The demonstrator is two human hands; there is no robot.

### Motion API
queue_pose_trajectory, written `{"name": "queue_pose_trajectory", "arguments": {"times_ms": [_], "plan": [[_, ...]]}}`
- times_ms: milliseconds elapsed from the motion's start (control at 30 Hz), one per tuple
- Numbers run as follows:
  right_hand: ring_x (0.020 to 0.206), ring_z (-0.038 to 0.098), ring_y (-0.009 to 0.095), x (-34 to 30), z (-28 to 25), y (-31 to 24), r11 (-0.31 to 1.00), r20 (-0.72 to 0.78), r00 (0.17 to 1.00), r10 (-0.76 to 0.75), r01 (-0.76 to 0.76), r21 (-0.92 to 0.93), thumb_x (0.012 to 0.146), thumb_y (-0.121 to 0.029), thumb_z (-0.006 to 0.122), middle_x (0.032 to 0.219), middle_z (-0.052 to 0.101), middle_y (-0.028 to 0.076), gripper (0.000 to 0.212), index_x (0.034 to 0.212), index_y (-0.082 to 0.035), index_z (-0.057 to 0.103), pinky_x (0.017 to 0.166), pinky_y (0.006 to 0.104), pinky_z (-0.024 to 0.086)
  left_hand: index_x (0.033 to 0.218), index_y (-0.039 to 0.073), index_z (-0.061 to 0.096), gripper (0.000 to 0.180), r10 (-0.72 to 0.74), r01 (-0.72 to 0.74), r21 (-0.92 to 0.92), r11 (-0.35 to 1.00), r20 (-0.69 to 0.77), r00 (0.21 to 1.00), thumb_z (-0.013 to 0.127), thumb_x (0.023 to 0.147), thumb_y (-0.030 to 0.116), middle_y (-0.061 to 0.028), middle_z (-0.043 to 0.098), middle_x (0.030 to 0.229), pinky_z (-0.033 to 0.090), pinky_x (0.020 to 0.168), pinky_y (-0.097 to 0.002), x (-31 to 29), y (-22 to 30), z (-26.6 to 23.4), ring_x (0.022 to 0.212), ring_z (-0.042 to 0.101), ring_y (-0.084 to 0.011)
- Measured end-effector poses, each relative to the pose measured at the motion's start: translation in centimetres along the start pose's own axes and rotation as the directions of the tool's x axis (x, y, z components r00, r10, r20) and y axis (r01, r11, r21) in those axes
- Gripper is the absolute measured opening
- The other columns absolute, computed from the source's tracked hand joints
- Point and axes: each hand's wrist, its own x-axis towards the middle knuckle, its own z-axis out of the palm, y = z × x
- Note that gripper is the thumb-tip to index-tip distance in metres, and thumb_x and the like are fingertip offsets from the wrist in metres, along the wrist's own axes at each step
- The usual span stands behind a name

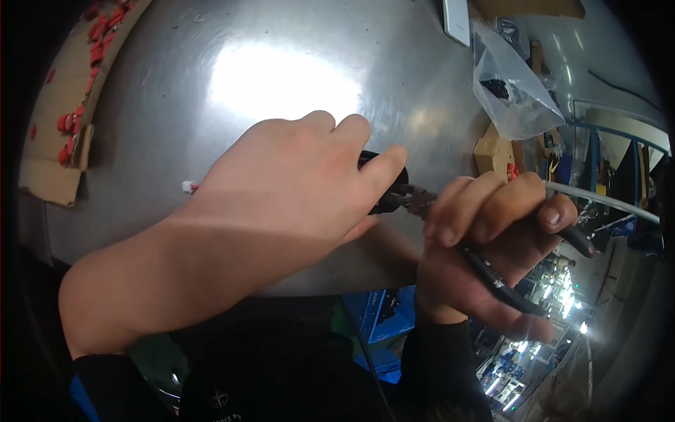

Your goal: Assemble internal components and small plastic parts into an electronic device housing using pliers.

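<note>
My left hand (295,176) is closed around a black part (389,200), most of which its fingers and back hide. My right hand (485,246) grips a pair of pliers (500,281) with dark handles, one lying across the palm and the other under the curled fingers. The dark metal jaws of the pliers meet the black part beside my left thumb and fingers. Whether they bite on it I cannot tell. A small white plug with a bit of red (188,187) shows past my left wrist, over the metal table (162,91).
At the far left lies a cardboard tray (53,158) with several red parts. To the right are a clear plastic bag (517,91) with black pieces and a cardboard box (492,151). A white flat device (456,21) lies at the back. Blue boxes (387,316) stand below the table's near edge.
</note>
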Motion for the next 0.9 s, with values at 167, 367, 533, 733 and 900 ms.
{"name": "queue_pose_trajectory", "arguments": {"times_ms": [167, 367, 533, 733, 900], "plan": [[0.067, 0.060, 0.027, -0.6, -0.2, 0.5, 0.997, 0.068, 0.997, 0.036, -0.040, 0.061, 0.086, -0.069, 0.074, 0.089, 0.051, 0.012, 0.085, 0.133, -0.007, 0.039, 0.056, 0.0386, 0.052, 0.138, 0.013, 0.062, 0.067, -0.019, 0.018, -0.018, 1.000, -0.080, 0.997, 0.084, 0.077, 0.028, -0.0077, 0.053, 0.092, 0.050, 0.067, -0.0373, 0.1, 0.8, 0.0, 0.081, 0.059, -0.0247], [0.067, 0.060, 0.027, -0.7, -0.1, 0.3, 1.000, 0.083, 0.997, 0.000, -0.002, 0.025, 0.088, -0.066, 0.073, 0.090, 0.051, 0.013, 0.082, 0.131, -0.006, 0.038, 0.057, 0.0401, 0.053, 0.138, 0.014, 0.063, 0.069, -0.030, 0.032, 0.017, 0.999, -0.112, 0.993, 0.086, 0.074, 0.028, -0.0062, 0.052, 0.089, 0.049, 0.066, -0.0361, 0.1, 0.9, 0.2, 0.080, 0.059, -0.0233], [0.065, 0.058, 0.026, -0.6, -0.2, 0.8, 0.999, 0.067, 0.998, 0.014, -0.017, 0.046, 0.088, -0.072, 0.068, 0.086, 0.050, 0.013, 0.084, 0.129, -0.005, 0.037, 0.052, 0.0380, 0.052, 0.136, 0.015, 0.064, 0.069, -0.046, 0.059, 0.149, 0.987, -0.087, 0.995, 0.086, 0.072, 0.028, -0.0056, 0.053, 0.090, 0.049, 0.066, -0.0351, 0.0, 1.0, 0.5, 0.081, 0.060, -0.0222], [0.064, 0.058, 0.025, -0.4, -0.7, 1.2, 0.998, 0.144, 0.989, -0.044, 0.037, 0.050, 0.087, -0.078, 0.064, 0.086, 0.050, 0.012, 0.087, 0.128, -0.005, 0.039, 0.049, 0.0355, 0.051, 0.135, 0.015, 0.064, 0.068, -0.055, 0.068, 0.194, 0.979, -0.076, 0.996, 0.087, 0.072, 0.029, -0.0052, 0.053, 0.091, 0.049, 0.065, -0.0342, 0.0, 1.2, 0.4, 0.082, 0.060, -0.0210], [0.062, 0.057, 0.024, -0.4, -0.1, 0.5, 1.000, 0.056, 0.998, 0.009, -0.010, 0.009, 0.087, -0.078, 0.064, 0.087, 0.050, 0.012, 0.087, 0.129, -0.006, 0.039, 0.049, 0.0358, 0.051, 0.134, 0.015, 0.065, 0.068, -0.056, 0.072, 0.185, 0.980, -0.092, 0.994, 0.087, 0.071, 0.030, -0.0053, 0.053, 0.091, 0.050, 0.066, -0.0339, 0.1, 1.3, 0.7, 0.082, 0.060, -0.0208]]}}
